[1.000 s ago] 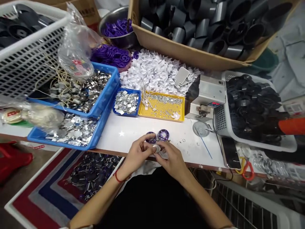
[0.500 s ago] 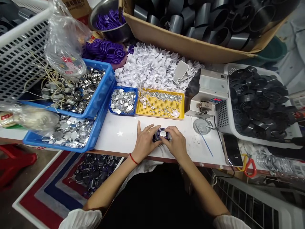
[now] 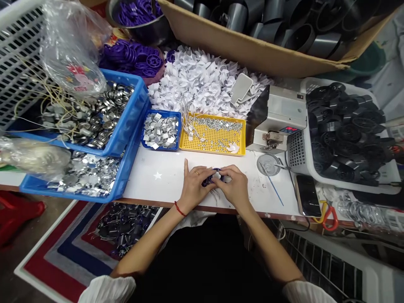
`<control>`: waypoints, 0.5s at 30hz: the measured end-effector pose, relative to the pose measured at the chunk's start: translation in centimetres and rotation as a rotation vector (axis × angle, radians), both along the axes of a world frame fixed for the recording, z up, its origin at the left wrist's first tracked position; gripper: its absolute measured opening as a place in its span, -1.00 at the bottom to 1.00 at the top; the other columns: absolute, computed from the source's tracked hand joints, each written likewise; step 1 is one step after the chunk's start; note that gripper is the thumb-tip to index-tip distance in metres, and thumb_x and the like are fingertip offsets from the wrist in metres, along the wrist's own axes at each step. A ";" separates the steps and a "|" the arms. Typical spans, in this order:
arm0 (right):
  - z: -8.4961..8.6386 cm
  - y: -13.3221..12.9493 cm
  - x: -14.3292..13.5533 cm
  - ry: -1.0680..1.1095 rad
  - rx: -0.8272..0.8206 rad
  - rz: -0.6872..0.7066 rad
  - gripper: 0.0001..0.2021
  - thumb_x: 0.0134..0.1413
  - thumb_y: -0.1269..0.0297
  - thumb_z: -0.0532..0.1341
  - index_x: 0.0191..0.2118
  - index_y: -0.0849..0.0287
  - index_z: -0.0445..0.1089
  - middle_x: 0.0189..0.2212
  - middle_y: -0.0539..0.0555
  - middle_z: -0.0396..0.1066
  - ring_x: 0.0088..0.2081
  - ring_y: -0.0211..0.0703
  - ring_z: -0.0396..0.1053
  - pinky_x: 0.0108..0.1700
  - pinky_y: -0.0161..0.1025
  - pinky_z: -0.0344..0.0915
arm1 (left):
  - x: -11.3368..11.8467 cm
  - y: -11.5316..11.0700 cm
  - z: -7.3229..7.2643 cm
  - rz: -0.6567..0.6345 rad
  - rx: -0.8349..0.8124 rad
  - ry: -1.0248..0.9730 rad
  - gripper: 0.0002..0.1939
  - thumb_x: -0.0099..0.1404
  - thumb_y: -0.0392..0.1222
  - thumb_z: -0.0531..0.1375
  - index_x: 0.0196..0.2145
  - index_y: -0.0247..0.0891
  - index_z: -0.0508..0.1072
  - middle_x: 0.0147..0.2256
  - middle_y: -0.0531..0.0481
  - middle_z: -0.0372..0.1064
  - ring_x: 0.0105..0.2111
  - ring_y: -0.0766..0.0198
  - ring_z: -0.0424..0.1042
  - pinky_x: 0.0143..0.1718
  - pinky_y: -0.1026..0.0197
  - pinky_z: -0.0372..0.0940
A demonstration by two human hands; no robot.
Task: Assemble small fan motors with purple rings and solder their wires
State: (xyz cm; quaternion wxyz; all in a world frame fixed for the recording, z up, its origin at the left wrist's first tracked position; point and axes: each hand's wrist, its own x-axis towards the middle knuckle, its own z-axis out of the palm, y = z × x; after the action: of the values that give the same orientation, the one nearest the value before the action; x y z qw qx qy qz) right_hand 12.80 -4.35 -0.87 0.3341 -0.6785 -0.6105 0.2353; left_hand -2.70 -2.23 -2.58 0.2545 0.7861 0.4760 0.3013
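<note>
Tabletop (image 3: 170, 168), white, carries a yellow tray (image 3: 193, 144). Nearer its front edge, the left hand (image 3: 196, 186) and right hand (image 3: 236, 185) both grip a purple wheel (image 3: 216, 170) between thumb and fingers, a pale disc (image 3: 217, 175) at its centre

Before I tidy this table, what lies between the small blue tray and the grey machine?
In the head view, a yellow tray with small shiny pieces.

1. Black rectangular smartphone (image 3: 308, 195), lying on the white-topped bench (image 3: 148, 185) near its front edge.
2. Scissors with red and yellow looped handles (image 3: 335, 221), just right of the smartphone.
3. Red plastic stool (image 3: 19, 214), far left, below bench level.
4. Brown open-topped cardboard box (image 3: 252, 52), rear, holding dark grey tubes (image 3: 237, 17).
5. Crumpled clear plastic bag (image 3: 71, 46) with pink print, upper left.
</note>
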 end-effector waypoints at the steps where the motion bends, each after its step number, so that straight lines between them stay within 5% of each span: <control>1: 0.0 -0.1 0.0 -0.030 -0.009 0.019 -0.88 -0.03 0.22 0.34 -0.37 0.14 0.51 -0.31 0.07 0.50 -0.26 -0.09 0.48 -0.20 -0.19 0.38 | 0.0 0.0 -0.1 0.001 0.005 -0.002 -0.65 0.14 -0.16 0.38 -0.10 -0.04 0.51 -0.18 0.04 0.55 -0.10 0.11 0.48 0.34 -0.39 -0.39; 6: 1.2 0.7 1.2 -0.152 -0.133 0.146 -0.87 0.01 0.26 0.33 -0.27 0.11 0.58 -0.20 0.11 0.55 -0.21 -0.08 0.51 -0.16 -0.19 0.39 | 0.1 -0.1 -0.1 0.015 0.034 -0.033 -0.67 0.11 -0.12 0.39 -0.13 -0.08 0.54 -0.20 0.01 0.55 -0.12 0.11 0.48 0.32 -0.43 -0.39; 10: 3.5 4.0 2.0 -0.285 -0.409 0.305 -0.97 -0.03 0.31 0.36 -0.42 0.10 0.58 -0.42 0.04 0.57 -0.30 -0.12 0.51 -0.20 -0.24 0.37 | 0.2 -0.1 0.0 0.008 0.017 -0.039 -0.63 0.07 -0.09 0.41 -0.13 -0.06 0.54 -0.20 0.03 0.55 -0.12 0.11 0.48 0.32 -0.43 -0.41; 15: 4.6 9.1 0.1 -0.613 -0.595 0.456 -0.75 -0.49 0.35 0.53 -0.54 0.20 0.52 -0.51 0.10 0.50 -0.36 -0.07 0.47 -0.32 -0.27 0.32 | -0.2 -0.1 -0.8 -0.005 0.003 -0.053 -0.63 0.12 -0.04 0.38 -0.11 -0.09 0.50 -0.16 0.01 0.52 -0.14 0.13 0.48 0.33 -0.33 -0.20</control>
State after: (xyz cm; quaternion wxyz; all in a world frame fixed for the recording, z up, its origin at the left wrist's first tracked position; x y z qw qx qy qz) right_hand 12.95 4.74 3.77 -0.1299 -0.6314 -0.7202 0.2564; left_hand -2.85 -2.36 -3.35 0.2666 0.7793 0.4667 0.3223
